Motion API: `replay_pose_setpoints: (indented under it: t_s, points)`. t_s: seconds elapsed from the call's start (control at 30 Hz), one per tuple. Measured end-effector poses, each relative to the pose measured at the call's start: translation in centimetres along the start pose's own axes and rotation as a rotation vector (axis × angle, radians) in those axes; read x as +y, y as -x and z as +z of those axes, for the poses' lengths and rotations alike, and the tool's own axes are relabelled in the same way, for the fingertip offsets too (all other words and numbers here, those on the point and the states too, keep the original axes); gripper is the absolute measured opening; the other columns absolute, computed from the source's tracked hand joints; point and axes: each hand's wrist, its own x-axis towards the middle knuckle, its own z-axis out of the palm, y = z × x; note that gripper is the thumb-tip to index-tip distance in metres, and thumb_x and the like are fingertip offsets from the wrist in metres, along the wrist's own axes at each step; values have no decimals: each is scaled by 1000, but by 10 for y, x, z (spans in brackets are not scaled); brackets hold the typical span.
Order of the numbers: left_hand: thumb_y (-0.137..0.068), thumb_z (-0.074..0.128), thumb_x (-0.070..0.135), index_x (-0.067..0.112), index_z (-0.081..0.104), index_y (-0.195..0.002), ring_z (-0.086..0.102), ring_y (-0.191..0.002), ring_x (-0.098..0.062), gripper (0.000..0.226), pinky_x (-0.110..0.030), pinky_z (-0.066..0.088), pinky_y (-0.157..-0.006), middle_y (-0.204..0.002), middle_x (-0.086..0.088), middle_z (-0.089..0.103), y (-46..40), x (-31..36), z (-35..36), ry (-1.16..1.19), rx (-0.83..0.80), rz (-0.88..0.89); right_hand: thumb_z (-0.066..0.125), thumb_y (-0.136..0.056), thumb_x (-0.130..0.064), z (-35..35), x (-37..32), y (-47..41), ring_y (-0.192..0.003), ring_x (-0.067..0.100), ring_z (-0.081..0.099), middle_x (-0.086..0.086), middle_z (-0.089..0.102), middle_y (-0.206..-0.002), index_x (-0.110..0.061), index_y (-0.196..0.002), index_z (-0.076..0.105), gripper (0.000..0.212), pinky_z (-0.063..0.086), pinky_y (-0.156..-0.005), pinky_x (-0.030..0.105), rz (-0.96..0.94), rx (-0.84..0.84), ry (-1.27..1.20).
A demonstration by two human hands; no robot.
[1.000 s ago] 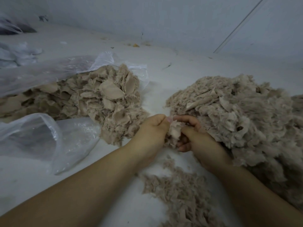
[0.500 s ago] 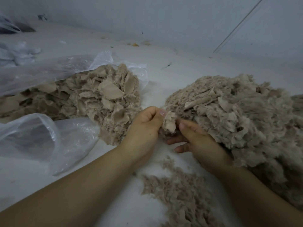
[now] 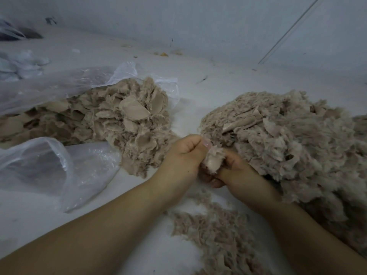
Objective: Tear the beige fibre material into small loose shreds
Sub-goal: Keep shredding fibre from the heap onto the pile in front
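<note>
A small beige fibre piece [image 3: 213, 159] sits between my two hands at the centre. My left hand [image 3: 183, 157] pinches its left edge with thumb on top. My right hand [image 3: 233, 171] grips it from the right, fingers curled under. A heap of larger beige pieces [image 3: 111, 120] spills from a clear plastic bag on the left. A big fluffy beige pile [image 3: 294, 139] lies on the right, touching my right hand. Fine shreds [image 3: 214, 233] are scattered on the white surface below my hands.
The clear plastic bag [image 3: 59, 171] lies open at the left, over and under the left heap. A white wall [image 3: 198, 22] runs along the back, with small debris at its foot. More crumpled plastic [image 3: 21, 64] sits at the far left.
Both hands have lifted slightly away from me with the piece between them, and their grip on it has shifted. The piles have not moved.
</note>
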Motion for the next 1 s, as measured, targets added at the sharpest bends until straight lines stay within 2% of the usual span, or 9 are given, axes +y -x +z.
replay_pose_setpoints:
  t_s: [0.1,0.27,0.33,0.4,0.5,0.57,0.77,0.9,1.0]
  points:
    - [-103,44,16,-4,55,-80,49,-46,-11,33,-23,42,-46,-56,-4,57,-1,1,1,42,9,2,50,-98,-2,0,-1,0,-67,7,63,-4,69,-77,-13,-103,62,17,48,-54,16,4,4,14]
    - [-103,45,22,14,45,-68,31,-39,-6,36,-20,30,-39,-47,7,37,-4,4,-10,32,202,36,42,-102,-11,-4,-2,1,-77,3,69,-11,65,-114,-30,-134,42,37,52,-55,19,61,96,-89]
    - [-102,48,21,14,46,-66,37,-42,-10,37,-22,34,-41,-49,4,42,-3,1,-13,-78,189,94,44,-101,-7,-4,-3,2,-71,11,70,-10,65,-114,-39,-140,33,51,52,-54,21,56,65,-71]
    - [-99,54,17,11,55,-71,48,-48,-14,29,-27,42,-46,-54,-1,53,-4,-2,-13,-190,187,178,45,-102,-9,-3,-4,3,-63,16,67,0,69,-109,-40,-138,38,48,51,-52,22,39,48,-31]
    - [-89,68,8,10,69,-75,58,-62,-11,14,-26,48,-58,-68,-3,64,-3,-3,-11,-249,179,296,40,-104,-17,-3,-5,2,-47,11,57,7,72,-82,-14,-118,57,22,46,-43,19,48,64,-24]
    - [-85,70,4,8,73,-73,64,-69,-13,13,-24,50,-64,-75,-3,70,-2,-3,-9,-254,162,355,35,-105,-23,-3,-4,1,-44,11,54,9,71,-73,-2,-111,59,33,44,-40,19,76,81,-62]
    - [-93,57,0,-7,73,-87,72,-94,-23,19,-32,56,-84,-90,-15,75,1,0,-9,-69,144,408,28,-83,-61,-2,-11,3,-47,15,58,4,70,-67,-28,-103,64,52,47,-41,21,82,44,-169]
    - [-92,54,-3,-11,70,-93,70,-100,-27,18,-33,55,-88,-94,-22,73,4,3,-5,42,84,387,54,-87,-33,-4,-6,4,-47,12,58,2,68,-70,-19,-112,61,30,47,-42,21,-17,15,-79]
    - [-92,52,-1,-14,68,-96,68,-105,-30,21,-36,54,-92,-99,-27,70,3,3,-4,164,63,316,59,-92,-10,-4,-2,5,-41,6,53,-1,62,-57,-16,-90,63,7,42,-40,17,-47,40,-34]
